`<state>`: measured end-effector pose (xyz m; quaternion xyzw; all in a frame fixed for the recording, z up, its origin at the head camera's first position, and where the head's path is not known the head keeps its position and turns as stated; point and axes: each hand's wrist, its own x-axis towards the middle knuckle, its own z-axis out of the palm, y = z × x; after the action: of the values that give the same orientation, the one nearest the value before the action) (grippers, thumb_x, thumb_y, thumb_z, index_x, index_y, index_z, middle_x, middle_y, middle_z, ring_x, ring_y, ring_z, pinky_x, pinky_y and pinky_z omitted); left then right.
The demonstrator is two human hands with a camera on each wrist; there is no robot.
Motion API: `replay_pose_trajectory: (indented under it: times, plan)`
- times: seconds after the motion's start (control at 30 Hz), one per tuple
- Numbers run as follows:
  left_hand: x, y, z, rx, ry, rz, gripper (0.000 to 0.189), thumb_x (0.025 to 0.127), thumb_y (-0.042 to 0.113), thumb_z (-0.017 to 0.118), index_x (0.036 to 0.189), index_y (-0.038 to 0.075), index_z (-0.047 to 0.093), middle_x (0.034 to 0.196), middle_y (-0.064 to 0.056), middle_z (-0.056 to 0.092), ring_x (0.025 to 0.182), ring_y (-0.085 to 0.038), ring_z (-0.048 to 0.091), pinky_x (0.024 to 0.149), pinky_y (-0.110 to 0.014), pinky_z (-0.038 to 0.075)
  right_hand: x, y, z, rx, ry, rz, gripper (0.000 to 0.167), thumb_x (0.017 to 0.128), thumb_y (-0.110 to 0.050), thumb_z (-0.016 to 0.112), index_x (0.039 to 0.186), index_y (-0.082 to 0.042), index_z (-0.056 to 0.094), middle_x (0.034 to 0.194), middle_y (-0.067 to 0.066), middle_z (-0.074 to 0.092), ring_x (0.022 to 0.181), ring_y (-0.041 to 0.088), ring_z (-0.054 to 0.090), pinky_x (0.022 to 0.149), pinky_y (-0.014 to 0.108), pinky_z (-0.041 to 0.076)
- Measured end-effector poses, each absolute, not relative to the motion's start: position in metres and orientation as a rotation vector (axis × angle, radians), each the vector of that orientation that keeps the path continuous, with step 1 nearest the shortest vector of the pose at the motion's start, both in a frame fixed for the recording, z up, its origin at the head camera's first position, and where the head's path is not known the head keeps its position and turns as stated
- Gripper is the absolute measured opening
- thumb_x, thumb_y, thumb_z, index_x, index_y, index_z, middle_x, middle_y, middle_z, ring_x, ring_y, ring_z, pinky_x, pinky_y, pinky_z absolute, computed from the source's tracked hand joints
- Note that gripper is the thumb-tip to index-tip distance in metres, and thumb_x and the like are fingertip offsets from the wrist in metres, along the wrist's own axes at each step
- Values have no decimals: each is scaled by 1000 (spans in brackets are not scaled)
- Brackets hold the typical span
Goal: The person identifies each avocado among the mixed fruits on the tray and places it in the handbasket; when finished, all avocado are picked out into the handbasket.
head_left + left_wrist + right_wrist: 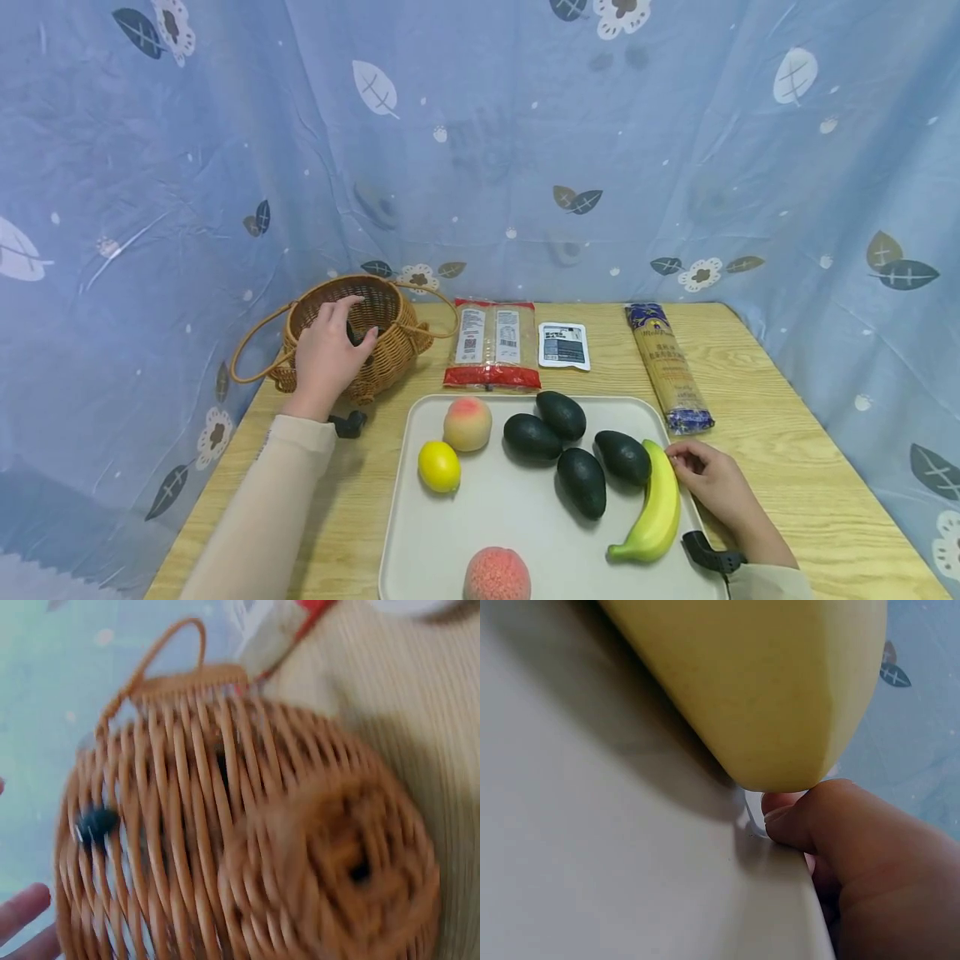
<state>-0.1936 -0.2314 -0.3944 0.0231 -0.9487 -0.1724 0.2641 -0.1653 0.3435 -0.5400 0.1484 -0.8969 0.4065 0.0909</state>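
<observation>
Wicker basket [399,354] could be tipped if snagged by the spread, seemingly empty left hand [327,357]; tray [510,508] is pinched by right hand [718,485].

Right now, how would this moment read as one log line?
left hand: at basket mouth, grip unclear | right hand: pinches tray rim beside banana | on tray: four avocados

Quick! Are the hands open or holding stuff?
Left hand: at the wicker basket, can't tell if holding.
Right hand: closed, pinching the tray by its rim.
</observation>
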Motion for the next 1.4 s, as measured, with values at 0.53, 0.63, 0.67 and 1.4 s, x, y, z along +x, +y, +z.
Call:
replay_pose_trajectory:
  times: [0.53, 0.63, 0.67, 1.4]
  plan:
    - [-168, -108, -400, -604, -2711, -647, 36, 96, 30, 78, 130, 20, 70, 128, -4, 65, 118, -28, 62, 101, -51, 49, -166, 344, -540, 450, -2649, 1211, 20, 92, 10, 70, 100, -8, 73, 80, -4, 59, 70, 7, 51, 60, 24, 45]
    - [-163, -86, -402, -761, -2809, -686, 42, 97, 33, 77, 137, 23, 67, 137, -3, 62, 125, -28, 60, 105, -51, 48, -167, 345, -540, 453, -2646, 1214, 20, 92, 10, 69, 99, -8, 73, 80, -4, 58, 70, 7, 51, 60, 23, 45]
    - [-161, -79, -404, -805, -2847, -692, 43, 98, 35, 76, 139, 26, 66, 139, -2, 60, 127, -27, 59, 105, -50, 48, -167, 345, -541, 454, -2647, 1214, 20, 92, 10, 69, 99, -8, 74, 80, -4, 59, 71, 7, 51, 60, 23, 45]
    - [-161, -24, -470, -1037, -3046, -277, 52, 90, 43, 82, 139, 41, 64, 141, -3, 58, 102, -19, 65, 80, -29, 52, -166, 344, -541, 438, -2657, 1238, 19, 91, 10, 70, 99, -7, 73, 79, -5, 57, 70, 8, 51, 59, 24, 44]
